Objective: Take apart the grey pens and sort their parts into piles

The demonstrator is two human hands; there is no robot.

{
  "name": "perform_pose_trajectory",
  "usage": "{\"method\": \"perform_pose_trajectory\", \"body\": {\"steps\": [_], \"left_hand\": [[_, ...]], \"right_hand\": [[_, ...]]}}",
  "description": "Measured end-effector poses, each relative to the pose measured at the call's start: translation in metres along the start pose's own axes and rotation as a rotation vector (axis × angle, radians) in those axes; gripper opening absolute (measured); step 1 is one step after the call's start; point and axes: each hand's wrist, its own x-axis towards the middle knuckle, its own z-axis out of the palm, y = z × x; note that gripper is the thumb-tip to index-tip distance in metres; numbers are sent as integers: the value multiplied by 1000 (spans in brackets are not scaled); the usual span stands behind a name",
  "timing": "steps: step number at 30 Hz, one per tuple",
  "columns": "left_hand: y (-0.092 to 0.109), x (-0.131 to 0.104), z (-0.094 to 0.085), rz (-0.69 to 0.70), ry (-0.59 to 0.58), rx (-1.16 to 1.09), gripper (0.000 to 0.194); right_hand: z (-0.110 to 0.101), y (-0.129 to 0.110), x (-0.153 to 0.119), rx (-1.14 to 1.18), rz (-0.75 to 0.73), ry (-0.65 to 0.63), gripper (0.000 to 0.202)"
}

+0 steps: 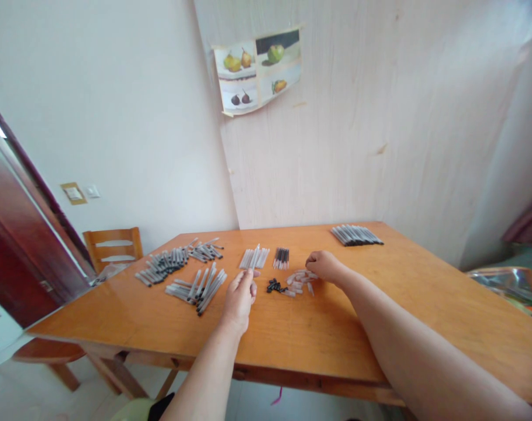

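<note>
My left hand [239,297] is closed around a translucent pen barrel [256,255], whose pointed end sticks up and away from me. Behind it lies a row of clear pen barrels [263,258]. At the right edge of a loose pile of clear pen caps [296,282], my right hand [325,266] has its fingers bent together; what they pinch, if anything, is hidden. Small black plugs [275,286] lie in a heap between my hands. Dark refills with pale tips [282,258] are lined up just beyond the caps.
Several piles of grey pens with dark ends [166,264] cover the left part of the wooden table [161,318]. A neat row of pens [356,235] lies at the back right. A wooden chair [114,237] stands at the left, and the wall [336,169] rises behind the table.
</note>
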Motion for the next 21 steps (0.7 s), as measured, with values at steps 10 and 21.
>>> {"method": "perform_pose_trajectory", "body": {"steps": [10,21], "left_hand": [[-2,5,-2,-23,47,-156,32],[0,4,-1,-103,32,-246,29]], "right_hand": [[-2,-2,-4,30,13,41,16],[13,-45,-25,370,-160,0,10]]}}
